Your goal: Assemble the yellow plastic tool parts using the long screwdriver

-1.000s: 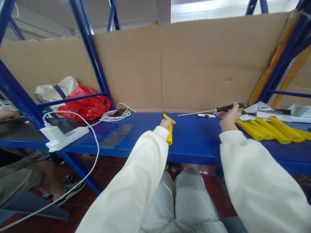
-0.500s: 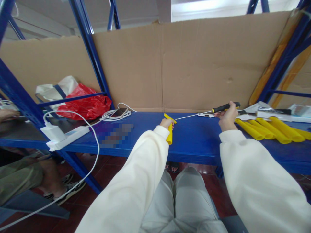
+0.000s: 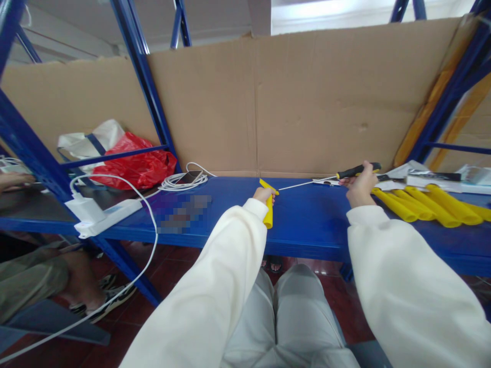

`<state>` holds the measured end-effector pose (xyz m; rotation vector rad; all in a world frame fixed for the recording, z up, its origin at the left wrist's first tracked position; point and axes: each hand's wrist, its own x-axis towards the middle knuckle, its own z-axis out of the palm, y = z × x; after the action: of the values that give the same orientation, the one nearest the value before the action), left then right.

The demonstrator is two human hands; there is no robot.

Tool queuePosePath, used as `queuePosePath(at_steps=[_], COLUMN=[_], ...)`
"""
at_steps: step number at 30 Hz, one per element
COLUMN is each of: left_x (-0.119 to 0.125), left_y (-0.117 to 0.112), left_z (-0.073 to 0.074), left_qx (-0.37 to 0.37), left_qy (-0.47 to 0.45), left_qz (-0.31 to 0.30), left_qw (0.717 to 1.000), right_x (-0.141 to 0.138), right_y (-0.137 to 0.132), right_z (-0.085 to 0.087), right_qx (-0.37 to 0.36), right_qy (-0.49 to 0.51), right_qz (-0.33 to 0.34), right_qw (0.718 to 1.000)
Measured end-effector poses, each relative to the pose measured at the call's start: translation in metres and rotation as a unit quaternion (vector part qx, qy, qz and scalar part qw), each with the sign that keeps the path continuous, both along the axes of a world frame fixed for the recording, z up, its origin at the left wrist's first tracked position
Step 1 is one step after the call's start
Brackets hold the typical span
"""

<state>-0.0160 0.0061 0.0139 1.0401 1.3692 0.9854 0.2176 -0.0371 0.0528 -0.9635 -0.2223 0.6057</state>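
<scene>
My left hand (image 3: 264, 194) is closed around a yellow plastic tube (image 3: 269, 218) above the blue shelf, with the tube's ends showing above and below the fingers. Wrapped round the black-and-yellow handle of a long screwdriver (image 3: 309, 182) is my right hand (image 3: 361, 186). The thin metal shaft points left, and its tip meets the side of the tube beside my left fingers. Whether the tip sits in a screw or a hole is too small to tell. To the right of my right hand lie several more yellow tubes (image 3: 441, 207) side by side.
A blue shelf (image 3: 307, 225) spans the front, with a cardboard sheet (image 3: 299, 102) behind it. At left are a white power strip (image 3: 109, 217), a coiled white cable (image 3: 182, 181) and a red plastic bag (image 3: 134, 161). Another person's hand (image 3: 15, 180) shows at the far left.
Almost nothing differs; the whole view has shifted very slightly. Both hands keep their hold, and the screwdriver tip stays at the tube.
</scene>
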Motion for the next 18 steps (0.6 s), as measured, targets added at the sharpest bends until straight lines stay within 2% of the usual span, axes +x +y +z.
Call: queuePosePath(at_steps=[7, 14, 18], left_x=[0.000, 0.000, 0.000], left_y=[0.000, 0.002, 0.000], left_z=[0.000, -0.002, -0.001], left_qx=[0.004, 0.004, 0.007], left_qy=[0.006, 0.006, 0.009], left_qz=[-0.005, -0.006, -0.009], left_qw=[1.000, 1.000, 1.000], right_x=[0.000, 0.008, 0.009], right_y=[0.000, 0.010, 0.012], right_z=[0.001, -0.007, -0.008], right_qx=[-0.004, 0.029, 0.022], right_qy=[0.001, 0.002, 0.003], right_qz=[0.004, -0.002, -0.006], right_qw=[1.000, 1.000, 1.000])
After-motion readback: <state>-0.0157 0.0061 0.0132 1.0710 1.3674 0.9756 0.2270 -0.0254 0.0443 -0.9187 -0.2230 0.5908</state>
